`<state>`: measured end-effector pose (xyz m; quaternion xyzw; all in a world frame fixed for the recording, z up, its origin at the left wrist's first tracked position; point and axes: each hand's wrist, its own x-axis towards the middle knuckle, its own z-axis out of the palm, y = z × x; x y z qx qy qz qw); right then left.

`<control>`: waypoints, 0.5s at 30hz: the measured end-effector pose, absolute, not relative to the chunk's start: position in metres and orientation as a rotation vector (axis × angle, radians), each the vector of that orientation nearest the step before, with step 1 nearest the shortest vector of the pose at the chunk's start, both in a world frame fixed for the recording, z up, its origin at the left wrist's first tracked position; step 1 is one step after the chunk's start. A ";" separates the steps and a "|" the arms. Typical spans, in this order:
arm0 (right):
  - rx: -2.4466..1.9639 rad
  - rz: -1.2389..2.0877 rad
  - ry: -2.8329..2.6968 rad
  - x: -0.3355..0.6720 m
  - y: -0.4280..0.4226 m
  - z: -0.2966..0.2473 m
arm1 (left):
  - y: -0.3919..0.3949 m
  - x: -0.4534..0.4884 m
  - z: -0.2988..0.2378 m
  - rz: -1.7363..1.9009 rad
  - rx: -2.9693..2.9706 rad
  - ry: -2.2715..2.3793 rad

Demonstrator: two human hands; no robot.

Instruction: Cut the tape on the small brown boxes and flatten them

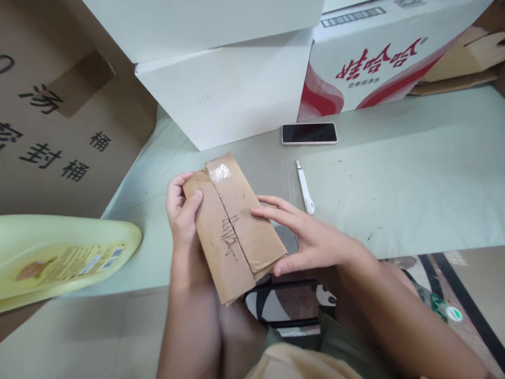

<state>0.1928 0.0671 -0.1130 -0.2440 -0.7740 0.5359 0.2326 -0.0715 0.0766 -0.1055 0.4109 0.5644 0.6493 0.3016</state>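
Note:
A small flat cardboard box (236, 231) is held tilted above the table's front edge. Its flaps meet along a lengthwise seam, with scribbled dark writing across it and a shiny strip of clear tape at the far end. My left hand (183, 210) grips the box's far left corner, thumb on top and the other fingers wrapped behind. Along the right side, my right hand (307, 237) has its fingers spread, fingertips touching the top face and the thumb by the near right corner. A white utility knife (304, 188) lies on the table just beyond the right hand.
Behind the knife, a phone (310, 133) lies on the pale green tablecloth (394, 173). White boxes (236, 89) and a red-and-white carton (363, 68) line the back. At left stand a large brown carton (59, 131) and a yellow jug (67, 258).

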 end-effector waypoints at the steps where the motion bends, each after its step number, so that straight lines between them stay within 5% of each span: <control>1: -0.666 1.467 -2.122 0.192 0.067 -0.113 | 0.077 -0.071 -0.105 1.723 1.095 1.474; 15: -0.588 1.302 -2.040 0.186 0.065 -0.106 | 0.075 -0.075 -0.106 1.705 1.190 1.539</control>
